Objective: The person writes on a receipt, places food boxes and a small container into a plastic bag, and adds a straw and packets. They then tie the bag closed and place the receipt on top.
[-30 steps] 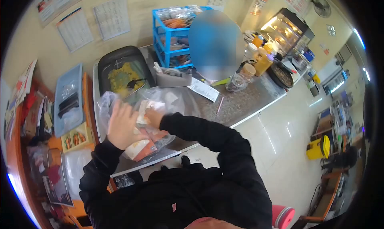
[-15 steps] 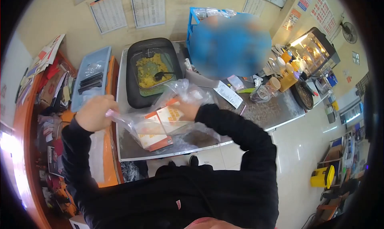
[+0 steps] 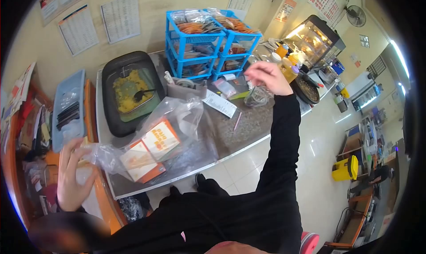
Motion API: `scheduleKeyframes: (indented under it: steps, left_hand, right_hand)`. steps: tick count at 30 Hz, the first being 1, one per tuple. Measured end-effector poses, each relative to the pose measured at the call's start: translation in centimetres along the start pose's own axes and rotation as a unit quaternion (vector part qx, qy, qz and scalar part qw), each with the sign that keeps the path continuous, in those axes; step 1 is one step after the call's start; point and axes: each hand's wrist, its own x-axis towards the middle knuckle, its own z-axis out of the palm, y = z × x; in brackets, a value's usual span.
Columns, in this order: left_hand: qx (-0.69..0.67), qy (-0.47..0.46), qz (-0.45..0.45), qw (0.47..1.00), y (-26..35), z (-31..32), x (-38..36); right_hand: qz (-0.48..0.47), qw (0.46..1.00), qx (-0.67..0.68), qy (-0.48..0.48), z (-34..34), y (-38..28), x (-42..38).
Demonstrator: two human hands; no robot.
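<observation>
A clear plastic bag (image 3: 186, 116) lies on the steel counter (image 3: 248, 130) with two orange-and-white boxes (image 3: 151, 150) inside it. My left hand (image 3: 73, 174) is at the bag's left corner with its fingers spread, touching the plastic or just beside it. My right hand (image 3: 266, 76) is raised over the far side of the counter, above a glass jar (image 3: 256, 96), fingers loosely bent and nothing in it.
A black tray with yellow food and a spoon (image 3: 126, 92) sits behind the bag. Blue basket racks (image 3: 199, 41), a tape dispenser (image 3: 186, 89), a receipt (image 3: 219, 103), sauce bottles (image 3: 288, 65), a dark pan (image 3: 306, 90) and a lit display case (image 3: 310, 34) fill the back. A light-blue tray (image 3: 66, 110) is at left.
My right hand left the bag and rose to the far right over the jar. My left hand dropped low to the left and its fingers spread. The bag now lies flat.
</observation>
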Motion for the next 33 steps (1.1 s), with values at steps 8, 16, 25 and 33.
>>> scheduleKeyframes:
  steps: [8,16,25,33]
  left_hand:
    - [0.054,0.204,-0.186,0.96,4.6,5.6,0.9]
    - [0.074,0.3,-0.36,0.881,3.4,12.3,1.5]
    - [-0.265,0.352,-0.329,0.835,9.3,10.0,0.5]
    - [-0.396,0.378,-0.241,0.801,7.0,10.3,-2.0]
  right_hand:
    - [0.164,0.85,-0.42,0.272,-4.0,28.2,0.0]
    - [-0.03,0.87,-0.384,0.306,-6.3,20.1,-0.8]
    - [-0.531,0.831,0.127,-0.106,8.8,-0.2,-3.3]
    - [-0.388,0.791,-0.423,-0.212,37.4,4.6,3.4]
